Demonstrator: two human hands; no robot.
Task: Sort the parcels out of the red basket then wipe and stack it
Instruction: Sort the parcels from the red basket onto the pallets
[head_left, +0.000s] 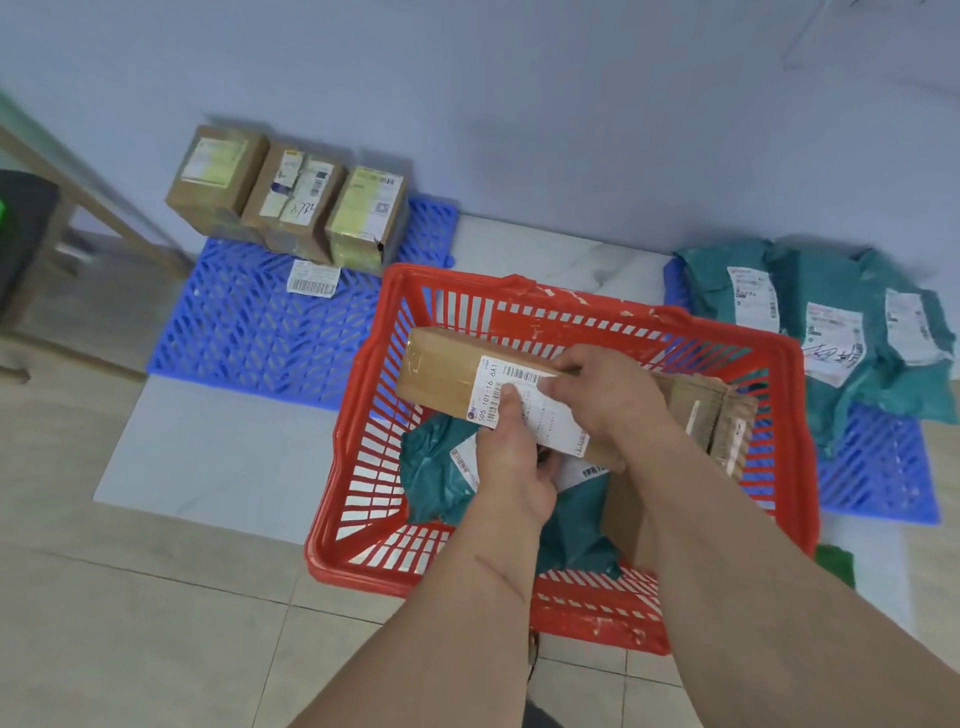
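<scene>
A red plastic basket (363, 457) stands on the floor in front of me. Over it I hold a long brown cardboard parcel (441, 379) with a white shipping label. My left hand (511, 457) grips its near side, thumb on the label. My right hand (602, 395) grips it from above at the middle. Below the parcel, inside the basket, lies a teal plastic mailer bag (431, 467) with a label, partly hidden by my arms.
A blue grid pallet (249, 332) at the left carries three cardboard boxes (291, 197) and a loose label. Another blue pallet (878, 462) at the right holds teal mailer bags (831, 291). A wooden frame and dark object stand far left. A green item lies by the basket's right corner.
</scene>
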